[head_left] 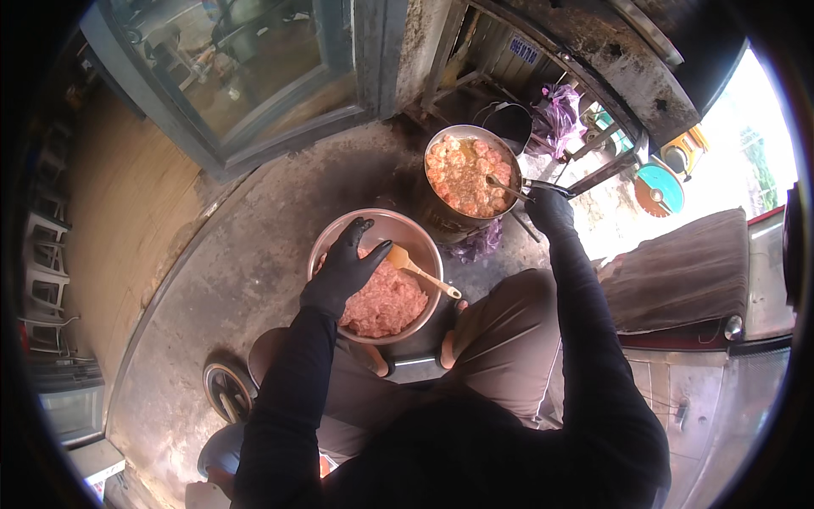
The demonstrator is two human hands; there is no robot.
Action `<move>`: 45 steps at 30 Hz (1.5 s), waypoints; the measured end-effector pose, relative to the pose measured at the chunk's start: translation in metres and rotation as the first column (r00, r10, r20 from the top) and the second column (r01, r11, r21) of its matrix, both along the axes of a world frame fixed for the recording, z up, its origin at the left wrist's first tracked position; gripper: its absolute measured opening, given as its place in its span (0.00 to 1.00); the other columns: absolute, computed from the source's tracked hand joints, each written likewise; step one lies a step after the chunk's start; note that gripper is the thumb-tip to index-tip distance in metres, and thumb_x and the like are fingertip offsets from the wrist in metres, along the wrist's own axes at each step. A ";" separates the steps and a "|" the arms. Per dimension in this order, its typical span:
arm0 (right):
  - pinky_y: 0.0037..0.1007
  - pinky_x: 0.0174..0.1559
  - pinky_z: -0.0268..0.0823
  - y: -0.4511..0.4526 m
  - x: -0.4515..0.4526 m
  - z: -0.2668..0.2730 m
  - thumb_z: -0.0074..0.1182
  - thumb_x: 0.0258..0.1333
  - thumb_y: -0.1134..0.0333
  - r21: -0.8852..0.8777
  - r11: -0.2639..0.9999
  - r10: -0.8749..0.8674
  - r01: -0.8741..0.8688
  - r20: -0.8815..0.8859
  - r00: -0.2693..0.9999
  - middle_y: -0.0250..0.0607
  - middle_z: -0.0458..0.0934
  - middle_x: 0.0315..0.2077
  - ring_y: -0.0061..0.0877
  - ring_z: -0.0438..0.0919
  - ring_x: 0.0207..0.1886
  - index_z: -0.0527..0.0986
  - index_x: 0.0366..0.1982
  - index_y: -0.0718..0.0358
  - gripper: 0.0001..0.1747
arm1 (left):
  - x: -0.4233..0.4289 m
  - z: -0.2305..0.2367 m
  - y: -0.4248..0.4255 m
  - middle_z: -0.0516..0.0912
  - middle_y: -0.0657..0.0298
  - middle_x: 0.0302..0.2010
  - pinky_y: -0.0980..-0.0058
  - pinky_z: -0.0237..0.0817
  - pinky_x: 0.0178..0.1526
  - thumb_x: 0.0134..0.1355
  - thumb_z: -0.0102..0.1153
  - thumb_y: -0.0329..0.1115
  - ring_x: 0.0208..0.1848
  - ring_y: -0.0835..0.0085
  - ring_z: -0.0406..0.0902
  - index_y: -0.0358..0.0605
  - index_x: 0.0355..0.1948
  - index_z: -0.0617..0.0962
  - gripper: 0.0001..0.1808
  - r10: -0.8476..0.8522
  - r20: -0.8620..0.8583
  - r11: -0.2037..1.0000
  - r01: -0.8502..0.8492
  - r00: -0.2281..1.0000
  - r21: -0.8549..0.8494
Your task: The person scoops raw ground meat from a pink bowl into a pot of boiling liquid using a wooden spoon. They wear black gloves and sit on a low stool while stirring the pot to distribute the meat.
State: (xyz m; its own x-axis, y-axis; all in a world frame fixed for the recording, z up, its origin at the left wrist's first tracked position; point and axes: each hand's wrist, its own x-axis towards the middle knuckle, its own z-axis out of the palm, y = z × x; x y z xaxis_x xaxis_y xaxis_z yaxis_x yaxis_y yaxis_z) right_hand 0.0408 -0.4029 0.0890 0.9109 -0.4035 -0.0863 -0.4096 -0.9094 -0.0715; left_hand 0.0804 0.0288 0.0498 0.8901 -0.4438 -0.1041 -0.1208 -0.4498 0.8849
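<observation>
My left hand (343, 264), in a black glove, is over the left side of a wide metal bowl (437, 254); thumb and fingers are spread. Pink minced meat (388, 302) lies in the bowl, and a spatula (413, 266) leans on it with its handle across the right rim. My right hand (550, 207), also gloved, is closed on the handle of a metal spoon (505, 186) at the right rim of a round pan (434, 132). The spoon's bowl dips among many meatballs (451, 156) in bubbling oil. The pan sits on a dark, round stove (439, 219).
A black bucket (512, 124) and a purple plastic bag (559, 118) are behind the pan. A glass door (222, 159) stands at upper left. A small wheel (227, 391) is left of my legs. A cloth-covered stand (680, 273) is at right, near a circular saw blade (659, 189).
</observation>
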 end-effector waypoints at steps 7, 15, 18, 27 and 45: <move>0.49 0.43 0.76 0.005 -0.018 -0.012 0.56 0.61 0.55 -0.127 0.991 0.040 -0.046 -0.048 0.998 0.46 0.86 0.34 0.46 0.86 0.40 0.85 0.38 0.53 0.13 | -0.004 0.013 -0.006 0.71 0.51 0.72 0.65 0.58 0.74 0.68 0.64 0.46 0.75 0.59 0.67 0.40 0.72 0.69 0.36 0.016 -0.084 1.000 -0.014 0.996 0.025; 0.49 0.44 0.77 0.018 -0.017 -0.013 0.56 0.59 0.56 -0.099 0.994 0.040 -0.044 -0.039 0.998 0.48 0.86 0.34 0.46 0.86 0.41 0.83 0.37 0.54 0.13 | -0.005 0.009 -0.003 0.71 0.52 0.73 0.65 0.58 0.74 0.69 0.64 0.47 0.75 0.60 0.66 0.40 0.72 0.69 0.36 0.021 -0.102 1.000 -0.019 0.995 0.021; 0.49 0.44 0.77 0.025 -0.016 -0.017 0.55 0.59 0.56 -0.094 0.993 0.063 -0.065 -0.019 0.998 0.48 0.86 0.34 0.46 0.86 0.41 0.83 0.37 0.55 0.13 | -0.004 0.009 -0.002 0.71 0.52 0.73 0.65 0.58 0.74 0.69 0.64 0.47 0.75 0.60 0.67 0.40 0.72 0.69 0.36 0.020 -0.099 0.999 -0.017 0.995 0.030; 0.50 0.44 0.77 0.031 -0.001 -0.028 0.56 0.61 0.55 -0.106 0.992 0.062 -0.067 -0.054 0.997 0.50 0.86 0.33 0.49 0.86 0.40 0.81 0.43 0.57 0.16 | 0.000 0.001 0.001 0.72 0.50 0.72 0.65 0.58 0.74 0.68 0.65 0.46 0.74 0.58 0.68 0.38 0.71 0.70 0.36 0.008 -0.040 1.000 -0.008 0.999 0.005; 0.48 0.47 0.77 0.024 0.001 -0.007 0.56 0.60 0.54 -0.088 0.995 -0.046 0.039 -0.086 0.995 0.50 0.87 0.37 0.47 0.87 0.42 0.86 0.40 0.56 0.17 | -0.006 0.010 0.001 0.72 0.51 0.72 0.65 0.60 0.73 0.68 0.64 0.48 0.74 0.59 0.68 0.41 0.72 0.70 0.37 0.019 -0.098 1.000 -0.016 0.995 0.026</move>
State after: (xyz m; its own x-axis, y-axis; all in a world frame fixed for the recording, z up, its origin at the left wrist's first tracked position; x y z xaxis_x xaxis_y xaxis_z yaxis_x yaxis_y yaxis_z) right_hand 0.0413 -0.3785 0.0820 0.8833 -0.4510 -0.1284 -0.4492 -0.8923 0.0444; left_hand 0.0741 0.0297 0.0599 0.8826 -0.4242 -0.2026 -0.0254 -0.4735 0.8804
